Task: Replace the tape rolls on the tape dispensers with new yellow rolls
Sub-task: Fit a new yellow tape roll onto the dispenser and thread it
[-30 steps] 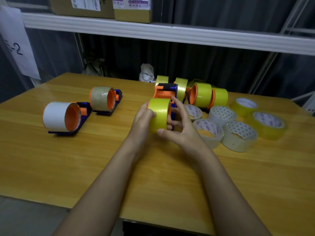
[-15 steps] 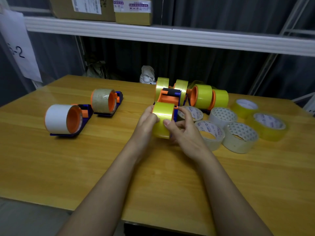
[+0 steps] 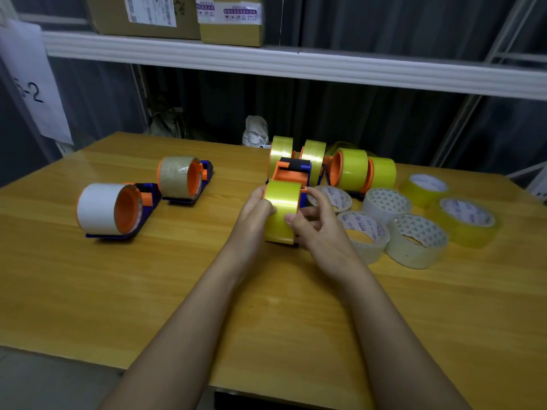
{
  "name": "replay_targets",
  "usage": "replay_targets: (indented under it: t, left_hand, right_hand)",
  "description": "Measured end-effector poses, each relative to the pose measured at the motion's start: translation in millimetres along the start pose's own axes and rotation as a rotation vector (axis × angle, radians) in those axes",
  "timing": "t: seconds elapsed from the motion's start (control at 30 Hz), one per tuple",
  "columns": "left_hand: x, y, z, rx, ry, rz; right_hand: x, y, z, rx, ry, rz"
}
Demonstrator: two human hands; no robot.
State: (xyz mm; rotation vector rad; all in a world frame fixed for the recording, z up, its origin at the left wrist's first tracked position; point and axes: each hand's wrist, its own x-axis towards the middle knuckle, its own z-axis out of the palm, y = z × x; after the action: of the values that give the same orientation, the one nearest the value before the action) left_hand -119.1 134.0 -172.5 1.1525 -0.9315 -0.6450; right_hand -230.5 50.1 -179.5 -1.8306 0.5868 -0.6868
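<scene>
A yellow tape roll stands on edge at the table's middle, mounted on an orange-and-blue dispenser whose front shows just behind it. My left hand grips the roll's left side. My right hand pinches its right edge with thumb and fingers. Two dispensers lie to the left: one with a white roll, one with a brownish roll. Further dispensers with yellow rolls stand behind.
Several loose clear and whitish rolls lie right of my hands, with yellow loose rolls farther right. The wooden table has bare surface in front. A shelf with cardboard boxes runs above the far edge.
The yellow roll has turned and tilted, from edge-on with its hole facing right to its broad band facing me. My right fingers curled in from a spread grip to a pinch on its edge.
</scene>
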Motion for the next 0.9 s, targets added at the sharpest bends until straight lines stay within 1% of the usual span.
replay_targets:
  t: [0.07, 0.17, 0.3, 0.4, 0.63, 0.73, 0.8, 0.9]
  left_hand:
    - [-1.4, -0.5, 2.2, -0.004, -0.026, 0.01]
    - [-2.1, -1.0, 3.5, -0.006, -0.019, 0.013]
    - [-1.3, -1.6, 2.4, -0.016, -0.001, 0.026]
    - [-2.0, -1.4, 1.5, -0.029, 0.012, 0.033]
    - [-0.5, -0.8, 2.8, 0.0, -0.01, 0.025]
    - [0.1, -1.6, 2.6, -0.011, 0.004, 0.019]
    - [0.8, -2.3, 1.3, -0.024, 0.014, 0.018]
    - [1.2, -1.8, 0.6, -0.048, 0.012, 0.024]
  right_hand:
    - [0.9, 1.1, 0.1, 0.011, 0.018, 0.027]
    - [1.6, 0.7, -1.2, 0.019, 0.029, 0.068]
    - [3.4, 2.4, -2.2, 0.198, -0.044, 0.038]
    - [2.3, 1.7, -3.4, 0.184, -0.095, -0.003]
    - [3.2, -0.4, -0.6, 0.116, 0.019, 0.056]
    - [2.0, -2.2, -2.6, 0.08, 0.065, 0.076]
    - [1.3, -2.9, -1.9, 0.1, 0.045, 0.078]
    - [1.5, -0.3, -0.2, 0.2, -0.032, 0.049]
